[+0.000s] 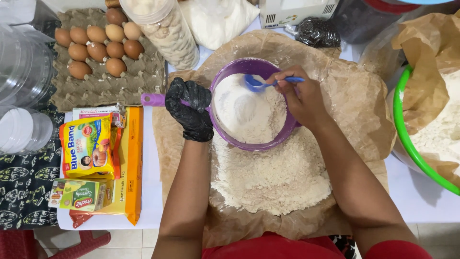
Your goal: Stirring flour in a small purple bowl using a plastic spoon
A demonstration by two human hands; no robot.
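My left hand [190,108], in a black glove, grips the handle [152,99] of a purple sieve [282,132] filled with white flour [249,112]. My right hand [301,97], bare, holds a blue spoon [258,84] with its bowl down in the flour near the sieve's far rim. The sieve hangs over a heap of sifted flour [270,175] lying on brown paper [352,103].
An egg tray [103,86] with several brown eggs sits at the back left, beside a clear jar [167,31]. Yellow packets and boxes [103,158] lie at the left. A green-rimmed bowl [407,139] lined with brown paper holds flour at the right. A bag of white powder [218,19] stands behind.
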